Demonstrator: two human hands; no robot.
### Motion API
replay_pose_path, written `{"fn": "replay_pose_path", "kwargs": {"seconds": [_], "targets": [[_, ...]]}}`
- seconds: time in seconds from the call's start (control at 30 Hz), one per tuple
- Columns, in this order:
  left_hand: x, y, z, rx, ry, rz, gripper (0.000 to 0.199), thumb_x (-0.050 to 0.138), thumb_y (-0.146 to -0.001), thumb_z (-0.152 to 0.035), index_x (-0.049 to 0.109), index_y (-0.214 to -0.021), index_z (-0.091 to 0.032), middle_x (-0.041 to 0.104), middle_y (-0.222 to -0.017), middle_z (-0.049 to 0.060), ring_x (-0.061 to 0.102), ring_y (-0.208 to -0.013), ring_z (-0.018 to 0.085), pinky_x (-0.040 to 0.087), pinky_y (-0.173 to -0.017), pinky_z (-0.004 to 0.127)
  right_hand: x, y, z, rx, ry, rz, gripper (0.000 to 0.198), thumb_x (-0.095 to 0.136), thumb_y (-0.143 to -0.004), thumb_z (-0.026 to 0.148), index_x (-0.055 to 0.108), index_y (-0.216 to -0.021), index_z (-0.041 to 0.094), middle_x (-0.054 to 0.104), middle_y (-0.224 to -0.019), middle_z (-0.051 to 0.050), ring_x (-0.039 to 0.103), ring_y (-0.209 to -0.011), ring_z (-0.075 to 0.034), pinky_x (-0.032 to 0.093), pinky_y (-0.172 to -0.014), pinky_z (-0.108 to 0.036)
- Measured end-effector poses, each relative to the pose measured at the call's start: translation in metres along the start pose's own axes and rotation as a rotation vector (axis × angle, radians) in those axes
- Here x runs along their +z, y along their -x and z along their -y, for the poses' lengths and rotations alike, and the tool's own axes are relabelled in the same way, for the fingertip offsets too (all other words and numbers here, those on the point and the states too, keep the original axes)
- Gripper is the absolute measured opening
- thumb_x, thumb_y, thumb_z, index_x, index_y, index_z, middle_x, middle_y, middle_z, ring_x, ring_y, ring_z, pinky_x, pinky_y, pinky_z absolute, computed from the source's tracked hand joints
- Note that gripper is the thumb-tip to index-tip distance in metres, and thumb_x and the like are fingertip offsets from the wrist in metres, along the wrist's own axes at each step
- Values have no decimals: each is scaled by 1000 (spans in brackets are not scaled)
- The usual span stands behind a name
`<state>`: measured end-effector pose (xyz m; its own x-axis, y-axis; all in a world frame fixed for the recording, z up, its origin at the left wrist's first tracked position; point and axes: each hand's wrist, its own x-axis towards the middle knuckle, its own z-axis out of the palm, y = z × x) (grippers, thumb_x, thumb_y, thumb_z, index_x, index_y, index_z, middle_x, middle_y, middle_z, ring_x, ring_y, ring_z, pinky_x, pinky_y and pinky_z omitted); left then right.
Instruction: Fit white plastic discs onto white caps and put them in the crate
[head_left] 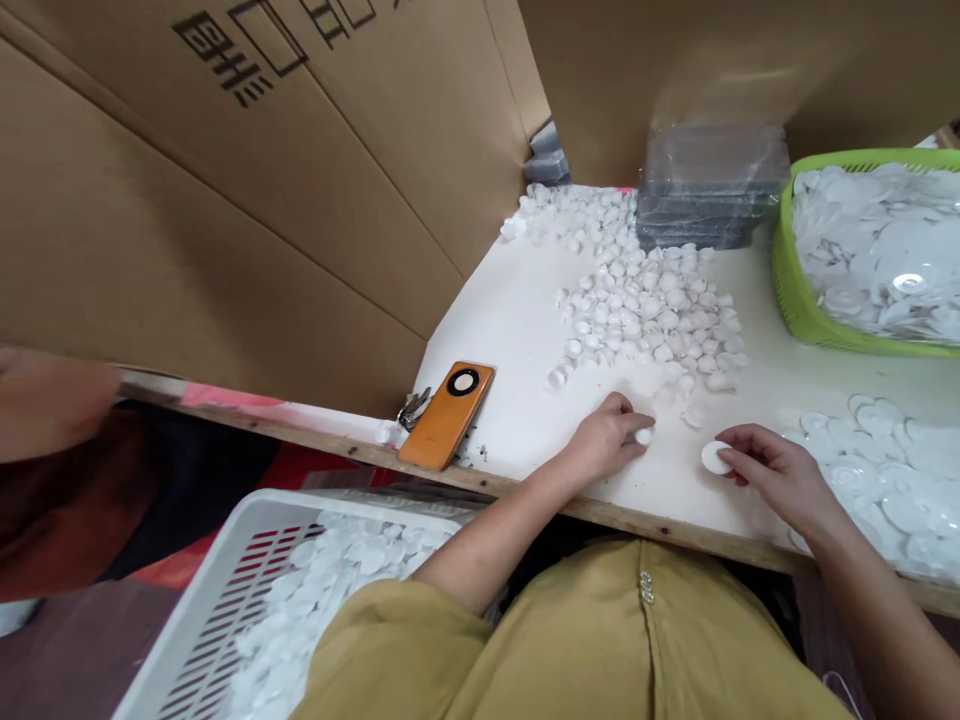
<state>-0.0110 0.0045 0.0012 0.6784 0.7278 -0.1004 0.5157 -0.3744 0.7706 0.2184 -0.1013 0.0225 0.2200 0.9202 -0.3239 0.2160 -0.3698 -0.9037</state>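
Observation:
Over the white tabletop (517,400), my left hand (609,440) pinches a small white plastic cap (643,437) between thumb and fingers. To its right, my right hand (772,468) grips a flat round white disc (716,458) by its edge. The two parts are apart. Beyond my hands lies a loose heap of small white caps (660,310). Close to my right forearm, many flat translucent white discs (877,470) are spread on the table.
A green basket (784,270) of white discs stands at the right, near a stack of plastic-wrapped grey packs (712,190). Cardboard walls (285,200) rise left and behind. An orange phone (442,425) lies by the wooden table edge. A white basket (225,570) of white parts sits below.

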Motion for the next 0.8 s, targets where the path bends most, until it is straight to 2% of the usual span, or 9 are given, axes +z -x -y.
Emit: {"fn": "replay_pose_path", "kwargs": {"seconds": [0.1,0.2,0.3,0.4,0.6,0.7,0.8], "targets": [[-1,1,2,56,-57,7,45,68,-74,-15,62,-118,-22,55,-103,4,58,-81,13,48,-79,25,15,-1,5,35,-63,23,38,74,-69,49,64,-85,17,64,-68,-2,60,-59,-13,51,-52,-23],[0,-1,2,77,-58,17,40,72,-72,-18,64,-111,-19,59,-97,3,59,-81,14,47,-75,24,36,-7,16,138,-149,72,37,76,-65,46,57,-77,17,63,-59,-1,62,-53,-15,51,-47,-23],[1,-2,2,80,-27,7,32,75,-73,-27,66,-102,-19,61,-91,2,59,-80,14,45,-71,22,56,-16,25,250,-154,121,30,73,-70,37,51,-76,18,64,-57,-1,63,-48,-16,49,-40,-22],[2,-3,3,83,-30,14,30,73,-76,-37,67,-100,-20,62,-89,1,60,-80,14,43,-70,22,69,-24,30,297,-100,155,20,66,-79,26,48,-78,19,65,-59,-2,63,-47,-15,46,-36,-19],[-12,-2,3,141,-29,98,31,73,-75,-37,66,-98,-18,63,-87,2,59,-83,16,40,-68,22,76,-32,30,285,-12,196,18,61,-84,23,45,-78,20,63,-55,-1,61,-44,-14,44,-35,-19],[-24,-3,1,147,-11,203,35,76,-71,-37,66,-99,-17,62,-84,1,57,-78,15,39,-65,21,76,-32,30,286,6,210,21,63,-82,27,44,-78,20,64,-55,-1,61,-43,-14,44,-35,-19],[-30,-8,0,118,13,258,33,74,-73,-39,67,-96,-17,62,-81,0,56,-72,13,37,-62,21,74,-32,29,278,6,230,29,68,-77,36,44,-77,20,64,-56,-1,62,-45,-15,44,-35,-19]]}}
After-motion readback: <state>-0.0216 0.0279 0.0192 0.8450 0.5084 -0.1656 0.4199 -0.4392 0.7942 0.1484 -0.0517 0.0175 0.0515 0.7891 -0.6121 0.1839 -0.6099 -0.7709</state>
